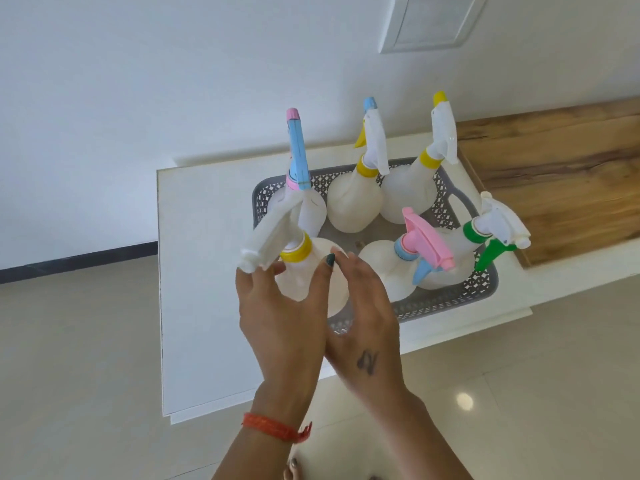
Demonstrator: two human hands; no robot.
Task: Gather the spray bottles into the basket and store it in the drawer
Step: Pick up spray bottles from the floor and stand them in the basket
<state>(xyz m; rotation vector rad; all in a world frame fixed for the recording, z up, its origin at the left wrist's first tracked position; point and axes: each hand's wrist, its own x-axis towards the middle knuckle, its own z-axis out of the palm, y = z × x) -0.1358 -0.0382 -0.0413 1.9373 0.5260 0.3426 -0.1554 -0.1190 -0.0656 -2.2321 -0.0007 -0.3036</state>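
Six spray bottles [353, 199] stand in the basket [446, 299]; fingers [323, 271] loosely cup the nearest bottle [308, 271]; drawer storage remains.

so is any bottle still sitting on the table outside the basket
No, five spray bottles stand inside the grey basket and the sixth, the yellow-collared bottle, is held over its near corner between the left hand and right hand.

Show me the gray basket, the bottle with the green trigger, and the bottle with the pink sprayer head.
gray basket [446, 301]: head view, on its near lattice wall.
bottle with the green trigger [491, 252]: head view, on the green trigger lever.
bottle with the pink sprayer head [427, 239]: head view, on the pink head.
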